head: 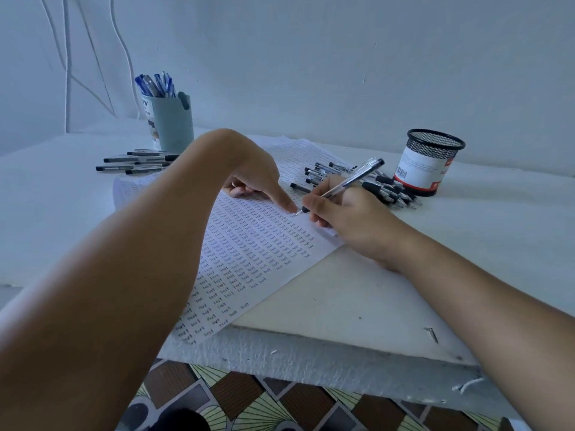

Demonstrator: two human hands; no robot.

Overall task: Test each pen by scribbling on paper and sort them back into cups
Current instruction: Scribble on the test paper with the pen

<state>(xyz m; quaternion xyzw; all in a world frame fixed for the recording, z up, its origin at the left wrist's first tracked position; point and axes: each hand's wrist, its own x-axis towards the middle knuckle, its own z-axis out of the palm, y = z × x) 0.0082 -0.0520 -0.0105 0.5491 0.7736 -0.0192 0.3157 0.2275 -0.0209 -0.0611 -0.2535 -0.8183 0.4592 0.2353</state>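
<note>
- Gripping a pen (342, 185) at frame centre, the right hand (339, 209) sets its tip on the paper (249, 259).
- Left hand (258, 178) presses the sheet, index finger extended, other fingers curled, holding nothing.

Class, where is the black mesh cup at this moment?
In the head view, the black mesh cup stands upright at far right on the table, just behind the loose pen pile.

Head view, angled down, close over table (466, 237)
</note>
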